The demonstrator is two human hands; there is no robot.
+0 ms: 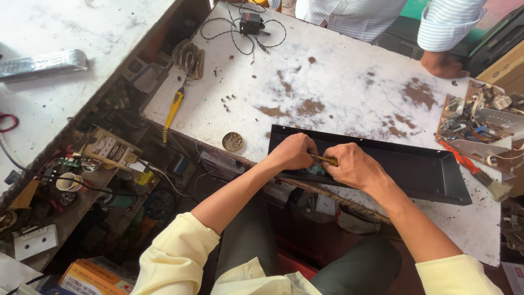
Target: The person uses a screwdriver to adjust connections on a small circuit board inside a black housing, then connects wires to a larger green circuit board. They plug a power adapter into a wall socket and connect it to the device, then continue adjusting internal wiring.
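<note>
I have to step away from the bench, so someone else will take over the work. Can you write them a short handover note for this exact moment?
Left hand: closed, resting on the near edge of the black metal tray, touching the tool.
Right hand: grip closed on a small yellow-handled tool, its tip hidden between the hands.
The tray lies on the white worktable; loose screws lie further back on the left and a circuit board assembly at the right edge.
Done and left: cannot tell; the work spot is covered.
</note>
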